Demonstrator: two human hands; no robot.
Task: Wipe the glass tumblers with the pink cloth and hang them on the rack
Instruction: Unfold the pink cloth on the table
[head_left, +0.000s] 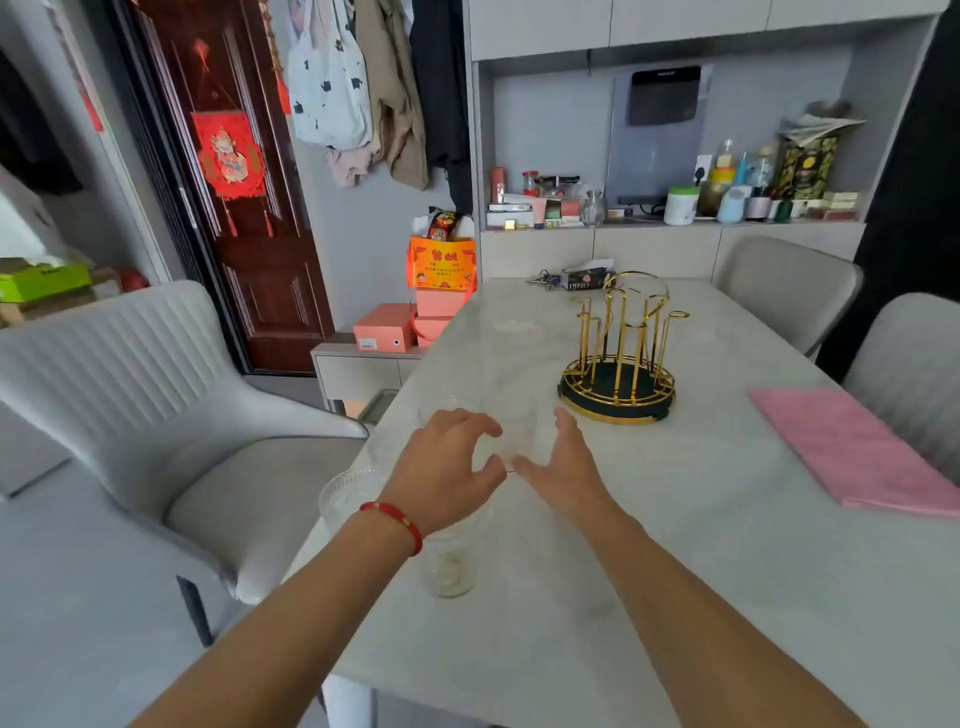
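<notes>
On the pale marble-look table (675, 545), near its left edge: clear glass tumblers, hard to make out against the surface. One tumbler (511, 426) stands between the two hands; whether either hand touches it, cannot tell. Left hand (447, 467) with fingers spread and curled, red string bracelet (397, 517) at the wrist. Right hand (563, 462) flat-open, fingers spread, palm toward the glass. A ribbed tumbler (353, 493) lies partly under the left wrist at the table edge; another glass (452, 571) just beside it, nothing visible inside.

Gold wire rack (618, 353) on a round black base stands beyond the right hand; its pegs carry nothing. Pink cloth (857, 452), folded flat, lies right of the rack, well apart from the hands.

Behind the rack, at the far table edge: tissue pack reading "PINO" (589, 280), keys (543, 280) beside it. Left of the rack, off the table: orange bag (441, 262) with printed characters, unreadable, snack packets in its top, standing on stacked pink boxes (384, 328).
</notes>
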